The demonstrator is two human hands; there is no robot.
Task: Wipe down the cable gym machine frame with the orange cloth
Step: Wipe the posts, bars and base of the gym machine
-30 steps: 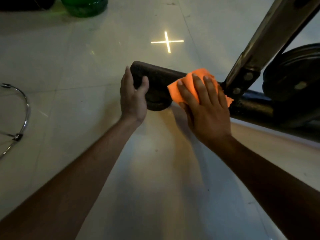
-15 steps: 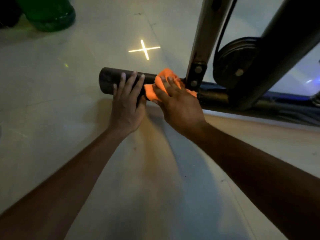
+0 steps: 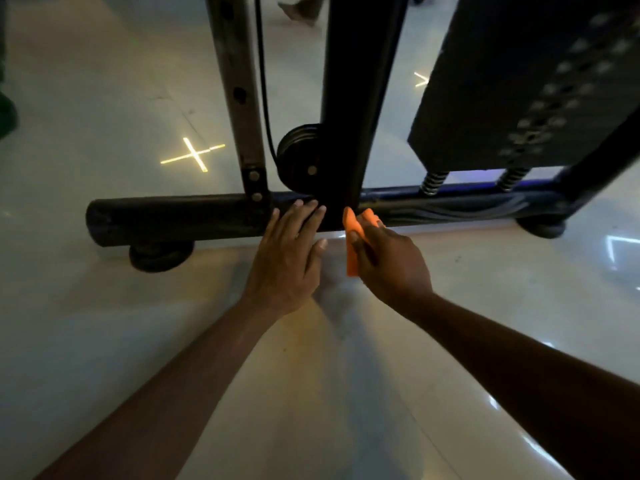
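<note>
The right hand (image 3: 388, 261) is curled around the orange cloth (image 3: 356, 237), which is bunched in the grip; a fold stands up past the fingertips and a strip hangs down by the thumb side. The cloth is held right at the foot of the broad black upright (image 3: 360, 98), where that post meets the base bar (image 3: 173, 220) of the cable machine, though actual contact with the metal cannot be confirmed. The left hand (image 3: 287, 251) holds nothing: its fingers are straight and laid flat, the tips resting on the base bar just left of the same post.

The step in hand is judged to be wiping around this joint. It is best done with the cloth spread flatter under the palm, so more fabric meets the tube, and drawn along the bar in overlapping strokes, then wrapped round the post's foot where dirt collects. The left hand is well used as a brace.

The base bar lies low over the floor (image 3: 311, 393), its long axis running left to right across the view, the capped end pointing left over a rubber foot (image 3: 159, 254). The uprights rise from it, a pulley (image 3: 301, 157) sitting between the two.
</note>
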